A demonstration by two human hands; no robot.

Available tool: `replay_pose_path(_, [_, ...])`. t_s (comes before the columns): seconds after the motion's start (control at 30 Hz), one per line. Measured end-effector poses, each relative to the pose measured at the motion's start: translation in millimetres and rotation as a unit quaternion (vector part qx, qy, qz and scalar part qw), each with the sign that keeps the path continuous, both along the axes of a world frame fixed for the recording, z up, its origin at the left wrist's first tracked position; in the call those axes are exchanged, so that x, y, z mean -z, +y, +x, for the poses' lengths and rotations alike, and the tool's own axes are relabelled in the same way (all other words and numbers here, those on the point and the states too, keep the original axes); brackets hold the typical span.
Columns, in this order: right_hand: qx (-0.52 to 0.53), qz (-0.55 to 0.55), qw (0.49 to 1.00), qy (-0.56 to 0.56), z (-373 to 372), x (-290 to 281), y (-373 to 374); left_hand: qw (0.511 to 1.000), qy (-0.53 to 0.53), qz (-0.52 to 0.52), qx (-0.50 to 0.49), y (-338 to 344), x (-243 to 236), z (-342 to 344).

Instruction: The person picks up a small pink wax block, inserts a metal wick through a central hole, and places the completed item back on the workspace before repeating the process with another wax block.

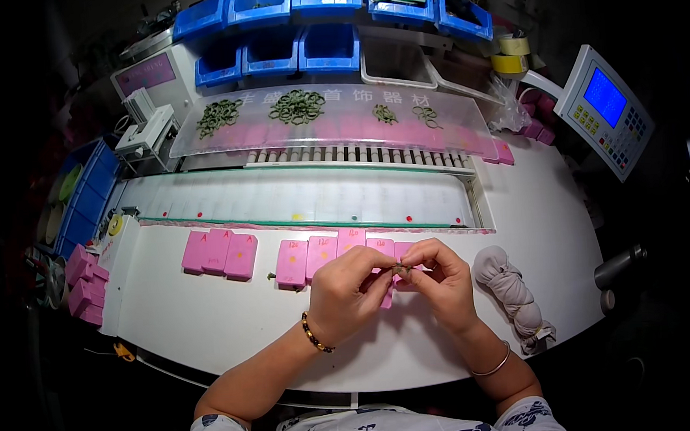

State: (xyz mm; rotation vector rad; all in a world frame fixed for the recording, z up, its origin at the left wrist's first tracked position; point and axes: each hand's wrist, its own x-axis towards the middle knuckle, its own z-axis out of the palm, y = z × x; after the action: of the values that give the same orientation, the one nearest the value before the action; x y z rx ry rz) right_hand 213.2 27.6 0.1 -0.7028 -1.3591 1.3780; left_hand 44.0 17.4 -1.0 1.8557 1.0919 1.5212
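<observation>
- Both hands are seen brought together over the white table [209, 326], and a small dark piece [400, 269] is pinched between them at the fingertips.
- By the left hand [346, 290], the piece is gripped from one side, thumb and finger closed on it; by the right hand [446, 284], it is gripped in the same way from the other.
- The piece is held up just above the row of pink blocks [292, 264], part of which is covered by the hands; what is being done to it cannot be made out, so tiny is it.
- This one piece, then, is judged to be midway through its handling: picked up, not yet laid down.
- Beside the row's left end a little green bit [271, 276] is left lying on the table.
- Farther left, three more pink blocks [240, 257] are set side by side, apart from the row and untouched.
- And plenty seems to be left! On the translucent shelf [347, 120], green rings are heaped in two large piles, one at the left [219, 117] and one nearer the middle [297, 106], with two smaller clusters [385, 113] placed to the right.
- Whether any of those rings are finished cannot be told; no clear division into done and undone is shown.
- Between shelf and blocks, a long white strip [280, 194] edged in green is stretched, coloured spots scattered along its near side.
</observation>
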Motion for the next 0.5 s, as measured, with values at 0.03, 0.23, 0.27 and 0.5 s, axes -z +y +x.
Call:
replay_pose_path(0.03, [-0.002,-0.011,1.000,-0.001,0.7,0.0,0.1,1.000,0.000,0.000,0.000,-0.1,-0.3,0.1])
replay_pose_path(0.23, [-0.010,-0.058,0.998,0.008,1.1,-2.0,0.5,1.000,0.003,-0.011,0.006,-0.8,-2.8,-1.9])
replay_pose_path(0.27, [-0.012,-0.073,0.997,0.011,1.1,-2.3,0.6,1.000,0.003,-0.014,0.007,-1.0,-3.7,-2.1])
replay_pose_path(0.5, [-0.016,-0.088,0.996,0.022,2.2,-0.3,1.9,0.999,0.004,-0.045,0.018,-1.2,-5.0,-3.5])
